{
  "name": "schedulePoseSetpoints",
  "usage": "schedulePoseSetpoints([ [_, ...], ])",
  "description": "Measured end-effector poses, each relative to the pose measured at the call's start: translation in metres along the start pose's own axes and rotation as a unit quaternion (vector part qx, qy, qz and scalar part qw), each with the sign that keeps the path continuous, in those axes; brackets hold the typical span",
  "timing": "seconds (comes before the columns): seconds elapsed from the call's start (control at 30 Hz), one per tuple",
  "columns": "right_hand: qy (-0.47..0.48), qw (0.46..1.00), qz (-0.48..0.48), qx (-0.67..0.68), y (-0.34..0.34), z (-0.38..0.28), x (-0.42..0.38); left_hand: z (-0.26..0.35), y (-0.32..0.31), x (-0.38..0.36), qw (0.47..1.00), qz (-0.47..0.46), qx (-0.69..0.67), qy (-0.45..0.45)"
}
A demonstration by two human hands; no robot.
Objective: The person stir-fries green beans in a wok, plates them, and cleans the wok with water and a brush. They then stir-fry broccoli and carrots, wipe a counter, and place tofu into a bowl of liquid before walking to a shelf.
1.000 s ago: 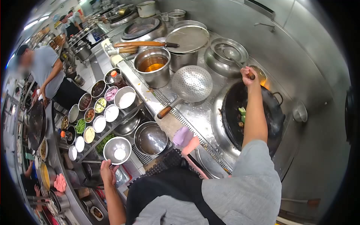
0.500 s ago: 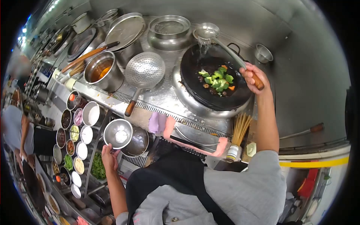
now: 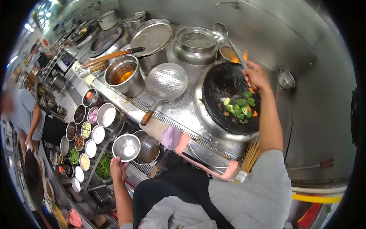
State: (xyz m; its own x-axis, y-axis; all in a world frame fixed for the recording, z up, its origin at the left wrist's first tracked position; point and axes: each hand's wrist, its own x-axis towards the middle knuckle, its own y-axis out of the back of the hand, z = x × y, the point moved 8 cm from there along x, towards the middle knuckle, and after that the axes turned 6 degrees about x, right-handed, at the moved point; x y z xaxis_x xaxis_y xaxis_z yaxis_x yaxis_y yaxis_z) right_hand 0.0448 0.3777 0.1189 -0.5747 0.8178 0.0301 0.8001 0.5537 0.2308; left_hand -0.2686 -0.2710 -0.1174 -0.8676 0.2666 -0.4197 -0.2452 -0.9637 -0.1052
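Note:
My right hand point(image 3: 256, 77) is wrapped round the handle of a metal ladle point(image 3: 220, 33), whose bowl is raised beyond the far edge of a black wok point(image 3: 217, 82). Broccoli florets point(image 3: 241, 106) and orange pieces like carrot lie together on the wok's right side, partly behind my forearm. Flame point(image 3: 240, 60) shows at the wok's far rim, close to the ladle handle. At lower left, my left hand point(image 3: 118, 170) grips the rim of a small steel bowl point(image 3: 126, 148), held beside a dark pan point(image 3: 149, 148).
A perforated skimmer point(image 3: 167, 81) lies left of the wok. Behind stand a pot of orange-brown liquid point(image 3: 118, 78) and lidded pots. Several ingredient tubs point(image 3: 90, 149) line the left side. Bamboo sticks point(image 3: 251, 156) stand by my right arm. Another person point(image 3: 28, 110) works at far left.
The stream of clear liquid from the ladle has stopped, and the ladle has lifted away past the wok's far rim. Flame now appears there. My view has shifted; the left hand keeps the bowl.

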Motion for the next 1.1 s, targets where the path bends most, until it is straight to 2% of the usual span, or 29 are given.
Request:
schedulePoseSetpoints([
  [0.07, -0.012, 0.999, -0.001, -0.029, -0.03, 0.016, 0.058, -0.003, 0.023, -0.015, 0.999, 0.038, 0.002, -0.001],
  [0.17, -0.057, 0.995, 0.027, -0.077, -0.082, 0.013, 0.111, -0.009, 0.056, -0.038, 0.998, 0.063, -0.018, -0.005],
  [0.27, -0.099, 0.987, 0.028, -0.121, -0.117, 0.034, 0.165, -0.014, 0.087, -0.061, 0.992, 0.125, -0.026, -0.005],
  [0.3, -0.146, 0.987, 0.02, 0.065, -0.125, 0.055, 0.185, -0.014, 0.093, -0.066, 0.99, 0.138, -0.025, -0.008],
  [0.33, -0.191, 0.95, 0.012, 0.247, -0.13, 0.081, 0.208, -0.013, 0.094, -0.072, 0.99, 0.139, -0.029, -0.006],
  [0.37, -0.231, 0.877, 0.005, 0.42, -0.134, 0.107, 0.228, -0.017, 0.099, -0.074, 0.99, 0.136, -0.032, -0.006],
  [0.4, -0.203, 0.767, -0.01, 0.609, -0.131, 0.124, 0.249, -0.021, 0.104, -0.073, 0.991, 0.131, -0.035, -0.004],
  [0.5, -0.225, 0.637, -0.09, 0.732, -0.127, 0.098, 0.207, -0.023, 0.102, -0.073, 0.991, 0.133, -0.032, 0.003],
  [0.63, -0.156, 0.657, -0.092, 0.732, -0.099, 0.057, 0.124, -0.022, 0.084, -0.048, 0.997, 0.079, -0.01, 0.014],
  [0.67, -0.162, 0.672, -0.103, 0.715, -0.088, 0.055, 0.112, -0.017, 0.074, -0.04, 0.998, 0.056, -0.004, 0.011],
  [0.8, -0.21, 0.645, -0.129, 0.723, -0.045, 0.031, 0.019, -0.005, 0.038, -0.008, 0.999, 0.029, 0.033, 0.002],
  [0.9, -0.189, 0.681, -0.148, 0.692, -0.01, 0.023, -0.051, -0.006, 0.01, 0.016, 0.997, -0.057, 0.042, 0.001],
  [0.93, -0.172, 0.696, -0.183, 0.673, 0.001, 0.019, -0.074, -0.005, 0.002, 0.02, 0.997, -0.061, 0.046, 0.004],
  [0.97, -0.166, 0.717, -0.149, 0.66, 0.012, 0.016, -0.096, -0.006, -0.004, 0.024, 0.997, -0.071, 0.041, 0.003],
  [1.03, -0.129, 0.817, -0.084, 0.556, 0.043, 0.022, -0.13, -0.008, -0.016, 0.033, 0.996, -0.088, 0.028, -0.001],
  [1.1, -0.129, 0.913, 0.027, 0.386, 0.059, 0.011, -0.164, -0.012, -0.023, 0.04, 0.994, -0.103, 0.026, 0.006],
])
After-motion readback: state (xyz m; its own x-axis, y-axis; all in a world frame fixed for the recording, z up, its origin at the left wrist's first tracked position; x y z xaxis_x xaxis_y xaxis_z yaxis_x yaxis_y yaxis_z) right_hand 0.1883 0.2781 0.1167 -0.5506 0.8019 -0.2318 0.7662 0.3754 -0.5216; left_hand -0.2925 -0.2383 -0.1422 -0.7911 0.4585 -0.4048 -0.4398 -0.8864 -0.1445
